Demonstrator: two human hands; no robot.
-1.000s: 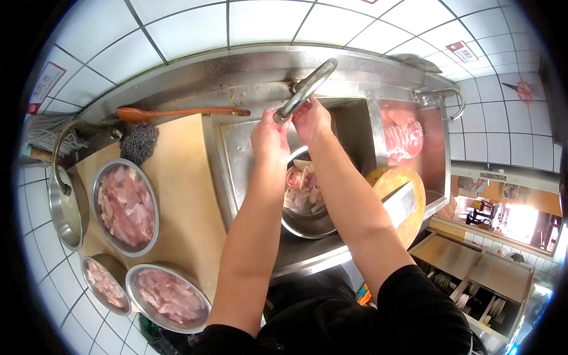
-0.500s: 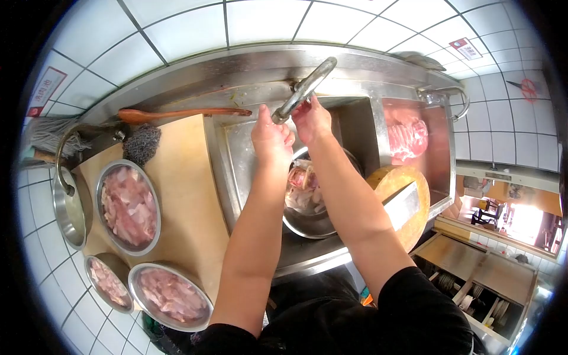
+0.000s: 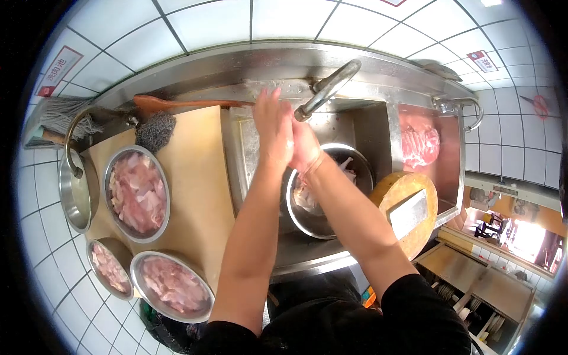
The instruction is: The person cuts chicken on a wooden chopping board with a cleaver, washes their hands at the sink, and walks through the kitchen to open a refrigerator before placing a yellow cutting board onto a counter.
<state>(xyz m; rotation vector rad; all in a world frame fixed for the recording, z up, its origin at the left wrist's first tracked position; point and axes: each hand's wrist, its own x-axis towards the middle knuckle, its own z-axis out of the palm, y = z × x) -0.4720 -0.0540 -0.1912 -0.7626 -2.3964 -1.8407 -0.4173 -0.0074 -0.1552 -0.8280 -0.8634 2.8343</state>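
My left hand (image 3: pixel 272 130) and my right hand (image 3: pixel 303 144) are pressed palm to palm at the sink, with nothing visible between them. The left fingers are stretched out; the right fingers are partly hidden behind the left hand but look straight. Just right of my fingertips is the spout of a metal faucet (image 3: pixel 331 86). Below my hands, a metal bowl (image 3: pixel 371 168) stands in the sink basin (image 3: pixel 370 127). Pieces of raw meat and bone (image 3: pixel 305 192) lie in that bowl, partly covered by my right forearm.
Metal bowls of raw meat (image 3: pixel 137 192) stand on a wooden board (image 3: pixel 198 171) at left, beside a steel scourer (image 3: pixel 156 131). A wooden paddle (image 3: pixel 189 103) lies behind. At right, a cleaver (image 3: pixel 408 214) rests on a round chopping block (image 3: pixel 427 231); meat (image 3: pixel 420 142) sits in the second basin.
My hands have left the faucet spout and come together palm to palm on its left side. The whole view has shifted slightly.
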